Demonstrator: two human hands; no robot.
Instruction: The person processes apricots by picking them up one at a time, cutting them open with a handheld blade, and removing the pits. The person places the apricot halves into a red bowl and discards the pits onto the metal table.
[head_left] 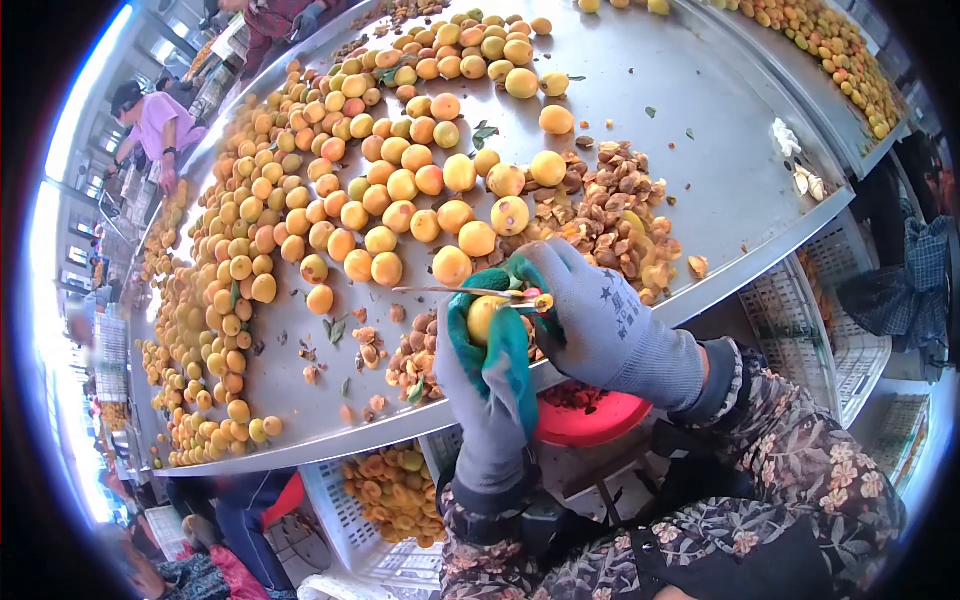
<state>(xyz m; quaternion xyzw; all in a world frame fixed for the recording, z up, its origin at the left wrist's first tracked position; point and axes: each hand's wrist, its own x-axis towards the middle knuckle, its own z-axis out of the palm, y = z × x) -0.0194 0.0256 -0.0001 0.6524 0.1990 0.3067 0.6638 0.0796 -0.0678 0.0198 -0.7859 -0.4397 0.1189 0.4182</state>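
Both my hands wear grey and green gloves and meet over the metal table's near edge. My left hand (482, 395) is wrapped around a yellow apricot (484, 320). Pinched in my right hand (605, 315) is a thin knife (440, 290), its narrow blade pointing left across the top of the apricot. A bit of yellow and red shows at the right fingertips. Just beyond the hands lies a wet heap of apricot stones (612, 200), and a smaller pile of stones (415, 360) sits left of my left hand.
Many whole apricots (350, 215) cover the metal table (640, 60) toward the left and back. Below its edge stand a red bowl (600, 420), a crate of split apricots (395, 490) and white crates (790, 310). A person in pink (165, 125) works at the far left.
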